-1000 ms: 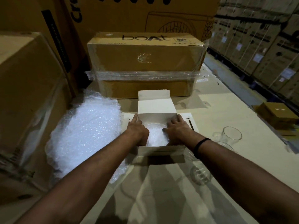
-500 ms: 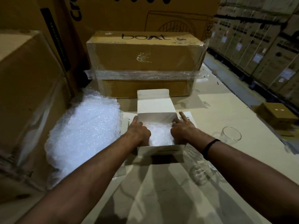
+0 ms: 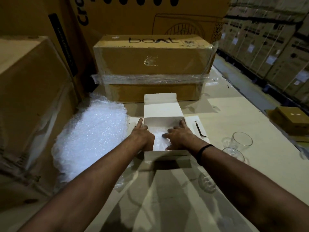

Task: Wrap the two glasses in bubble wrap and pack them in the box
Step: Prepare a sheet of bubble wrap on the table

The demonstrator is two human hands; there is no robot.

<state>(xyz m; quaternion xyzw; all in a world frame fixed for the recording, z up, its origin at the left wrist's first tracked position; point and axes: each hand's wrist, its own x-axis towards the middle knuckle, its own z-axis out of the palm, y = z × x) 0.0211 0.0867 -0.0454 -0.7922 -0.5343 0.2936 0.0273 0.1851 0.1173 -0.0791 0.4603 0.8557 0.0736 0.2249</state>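
Seen from head height, a pale surface [image 3: 225, 118] in a dim warehouse is shown. At the far left, large brown cartons [image 3: 33, 91] are stacked. Just beside them a loose heap of bubble wrap [image 3: 90, 136] is spread on the surface, not wound round anything. In the middle, a small white box [image 3: 165, 154] is set with its lid flap [image 3: 159, 106] thrown back, in front of a taped carton [image 3: 150, 61]. The left hand [image 3: 143, 138] is placed at the box's left wall, one finger stretched forward along the edge and the others tucked from sight, so whether anything is gripped cannot be told. A layer of bubble wrap [image 3: 158, 139] is seen inside the box; whether anything is hidden beneath it cannot be told. The right hand [image 3: 180, 136] is laid flat on that layer, fingers straight and spread, with nothing grasped. Further right, apart from the box, the far glass [image 3: 242, 139] and the near glass [image 3: 234, 154] are left bare on the surface, close together. Only the padding of the box appears to be done. Both glasses seem yet to be wrapped and placed inside, and the lid yet to be closed.
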